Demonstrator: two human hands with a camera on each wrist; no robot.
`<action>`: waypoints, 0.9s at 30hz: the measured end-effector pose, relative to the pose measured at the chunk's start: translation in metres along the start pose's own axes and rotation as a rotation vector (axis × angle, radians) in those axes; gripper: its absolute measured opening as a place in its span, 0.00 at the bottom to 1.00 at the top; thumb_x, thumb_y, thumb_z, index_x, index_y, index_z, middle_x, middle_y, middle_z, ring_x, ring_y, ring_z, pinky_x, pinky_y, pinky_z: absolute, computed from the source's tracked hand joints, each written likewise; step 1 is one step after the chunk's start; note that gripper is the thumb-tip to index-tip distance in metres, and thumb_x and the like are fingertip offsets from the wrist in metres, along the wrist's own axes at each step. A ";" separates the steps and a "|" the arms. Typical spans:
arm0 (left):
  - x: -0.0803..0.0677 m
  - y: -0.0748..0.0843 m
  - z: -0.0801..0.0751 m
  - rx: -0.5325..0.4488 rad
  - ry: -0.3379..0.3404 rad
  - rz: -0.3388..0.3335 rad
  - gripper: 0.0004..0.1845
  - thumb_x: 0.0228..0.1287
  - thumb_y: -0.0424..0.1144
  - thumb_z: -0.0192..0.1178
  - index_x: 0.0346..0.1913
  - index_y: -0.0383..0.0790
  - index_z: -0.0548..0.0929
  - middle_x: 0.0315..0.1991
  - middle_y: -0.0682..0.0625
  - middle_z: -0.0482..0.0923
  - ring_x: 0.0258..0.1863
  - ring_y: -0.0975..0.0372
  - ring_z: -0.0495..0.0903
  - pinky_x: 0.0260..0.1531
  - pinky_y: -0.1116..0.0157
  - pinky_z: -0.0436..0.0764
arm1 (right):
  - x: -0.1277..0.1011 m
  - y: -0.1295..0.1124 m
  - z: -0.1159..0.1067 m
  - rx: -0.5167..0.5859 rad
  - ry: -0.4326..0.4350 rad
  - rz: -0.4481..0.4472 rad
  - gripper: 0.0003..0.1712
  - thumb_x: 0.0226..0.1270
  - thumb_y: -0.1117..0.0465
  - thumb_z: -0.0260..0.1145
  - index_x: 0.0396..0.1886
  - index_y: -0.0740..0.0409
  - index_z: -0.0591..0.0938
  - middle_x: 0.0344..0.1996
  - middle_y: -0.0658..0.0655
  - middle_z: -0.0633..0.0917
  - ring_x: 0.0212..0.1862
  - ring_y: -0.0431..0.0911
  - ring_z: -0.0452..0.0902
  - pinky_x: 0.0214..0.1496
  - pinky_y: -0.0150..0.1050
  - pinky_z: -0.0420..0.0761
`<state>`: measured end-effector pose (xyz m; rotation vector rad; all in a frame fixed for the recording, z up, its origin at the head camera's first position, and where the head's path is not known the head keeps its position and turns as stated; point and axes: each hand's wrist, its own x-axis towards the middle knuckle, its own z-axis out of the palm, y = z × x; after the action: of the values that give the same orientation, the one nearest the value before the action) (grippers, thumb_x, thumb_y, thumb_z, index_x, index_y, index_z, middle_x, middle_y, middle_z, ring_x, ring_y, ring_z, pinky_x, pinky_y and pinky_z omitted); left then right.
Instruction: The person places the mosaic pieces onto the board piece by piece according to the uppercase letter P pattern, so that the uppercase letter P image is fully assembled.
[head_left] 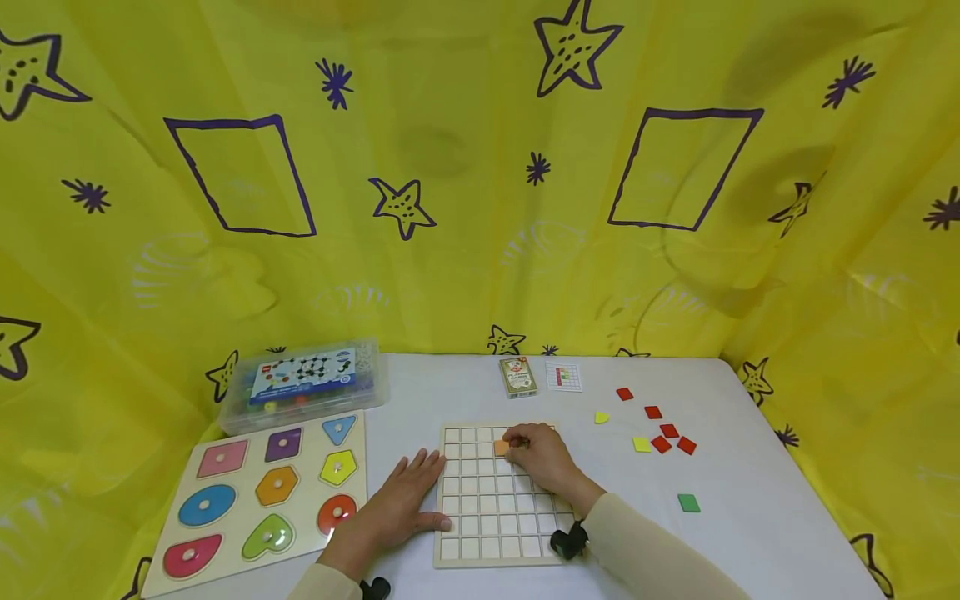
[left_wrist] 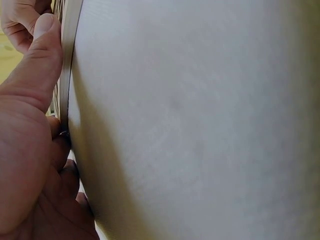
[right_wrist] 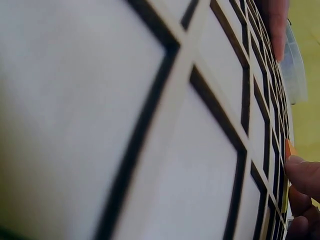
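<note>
A pale wooden grid board lies on the white table. My left hand rests at its left edge, fingers extended, with the thumb at the frame; the left wrist view has that thumb along the board's side. Over the upper rows, my right hand pinches a square orange tile between thumb and fingers. Seen from the right wrist, the orange tile stands tilted at the thumb tip, close over the grid. The fingers and palm hide the board's upper right squares.
Loose red tiles, yellow pieces and a green tile lie to the right. Behind the board are a card box and a pattern card. A shape puzzle and a clear plastic case occupy the left.
</note>
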<state>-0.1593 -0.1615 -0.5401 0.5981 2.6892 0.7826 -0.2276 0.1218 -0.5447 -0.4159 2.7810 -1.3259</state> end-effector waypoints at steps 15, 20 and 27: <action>0.002 -0.002 0.001 -0.009 -0.010 -0.030 0.57 0.59 0.65 0.71 0.83 0.38 0.61 0.84 0.43 0.57 0.86 0.45 0.48 0.84 0.40 0.45 | 0.001 0.000 0.002 -0.032 -0.010 -0.002 0.11 0.62 0.67 0.77 0.44 0.56 0.92 0.38 0.50 0.88 0.44 0.45 0.80 0.53 0.47 0.79; 0.001 -0.002 0.000 -0.005 0.008 0.012 0.56 0.59 0.63 0.72 0.82 0.34 0.62 0.84 0.39 0.58 0.85 0.43 0.50 0.83 0.39 0.47 | 0.000 0.001 0.002 -0.031 0.007 -0.009 0.11 0.62 0.66 0.77 0.45 0.56 0.91 0.39 0.50 0.89 0.45 0.46 0.81 0.52 0.46 0.81; -0.001 0.001 0.000 -0.018 0.004 0.008 0.56 0.59 0.62 0.73 0.82 0.34 0.62 0.84 0.39 0.57 0.85 0.43 0.50 0.83 0.39 0.47 | 0.001 -0.001 -0.002 0.027 0.037 0.042 0.11 0.64 0.66 0.76 0.46 0.56 0.90 0.37 0.48 0.85 0.41 0.42 0.77 0.48 0.41 0.81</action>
<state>-0.1584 -0.1608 -0.5395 0.6035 2.6825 0.8095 -0.2280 0.1220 -0.5426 -0.3337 2.7817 -1.3737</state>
